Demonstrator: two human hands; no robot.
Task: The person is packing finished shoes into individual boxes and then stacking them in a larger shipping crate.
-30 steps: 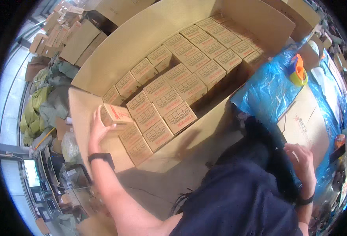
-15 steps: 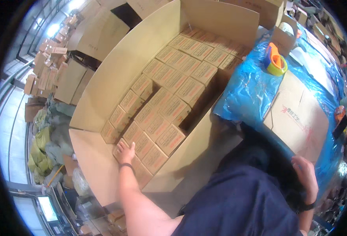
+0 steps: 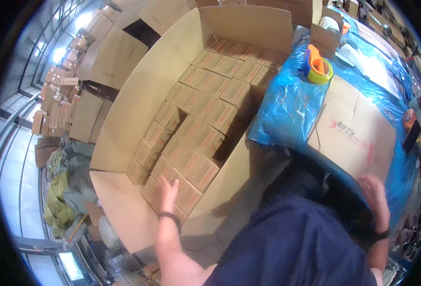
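A large open carton (image 3: 124, 119) holds rows of small brown boxes (image 3: 198, 136) standing close together. My left hand (image 3: 169, 191) rests over the small boxes at the carton's near end, thumb apart and fingers stretched forward. It grips no box; whether the fingertips press on the cardboard is hard to make out. Dark gaps show beside the left column of boxes and along the right wall. Beside the blue-covered table's near edge, my right hand (image 3: 375, 198) hangs loosely open next to a flat cardboard piece (image 3: 351, 131), somewhat blurred, with nothing seen in it.
On the blue plastic sheet (image 3: 282, 107) sits an orange and blue tape dispenser (image 3: 317, 66) with yellow tape. A small open box (image 3: 324, 40) stands behind it. More cartons (image 3: 110, 57) are stacked at the far left, above greenish sacks (image 3: 57, 190). A lit screen (image 3: 71, 266) shows lower left.
The view has shifted slightly. My left hand has moved right across the small boxes, away from the left column. My right hand has come up closer to the flat cardboard.
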